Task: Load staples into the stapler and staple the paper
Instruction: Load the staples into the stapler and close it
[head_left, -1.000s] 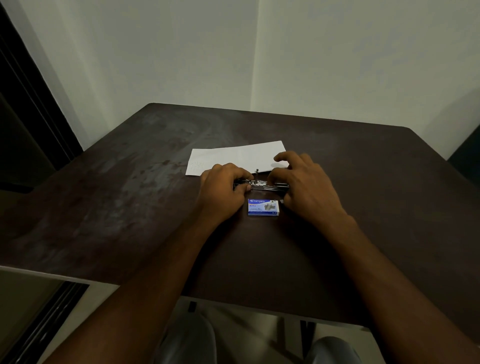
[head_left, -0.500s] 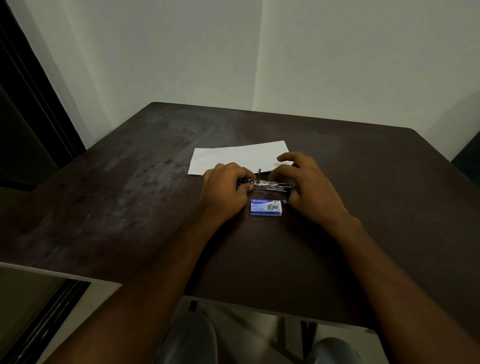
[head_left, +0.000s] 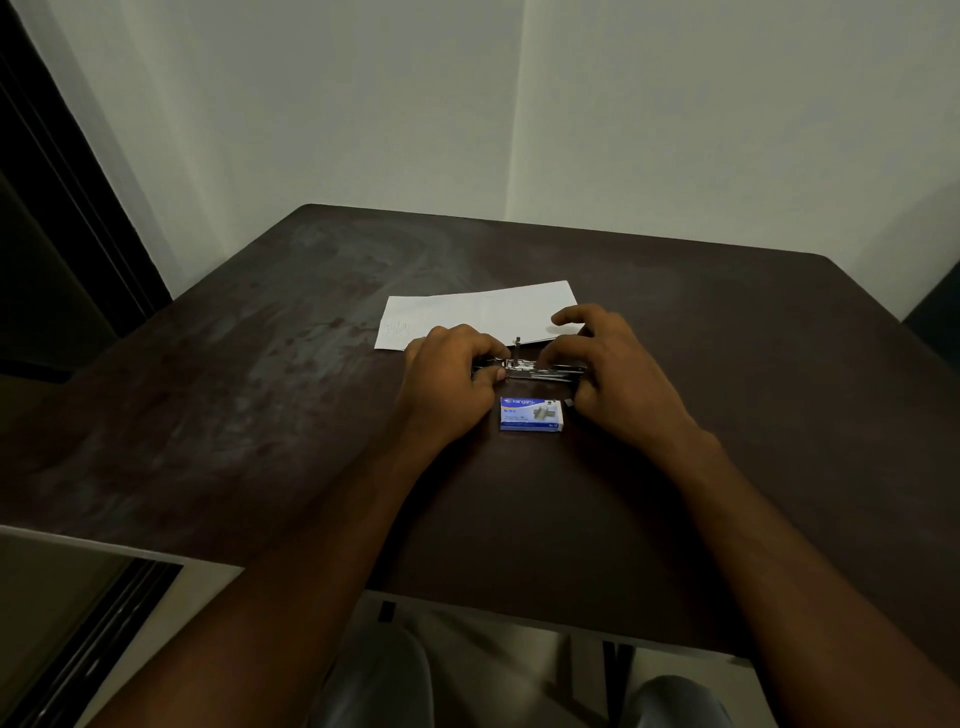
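A small metal stapler (head_left: 535, 370) lies on the dark table between my hands. My left hand (head_left: 449, 379) grips its left end with curled fingers. My right hand (head_left: 613, 374) holds its right end, index finger raised over the paper. A thin metal part sticks up from the stapler's middle. A blue staple box (head_left: 531, 414) sits just in front of the stapler, nearer to me. A white sheet of paper (head_left: 467, 314) lies flat behind the hands.
The dark brown table (head_left: 234, 389) has worn, lighter patches on its left half. Pale walls meet in a corner behind it. A dark door frame (head_left: 62, 208) stands at the left. My knees show below the table's near edge.
Both hands stay on the stapler with only slight finger shifts. The view has drifted a little, so everything sits slightly further right.
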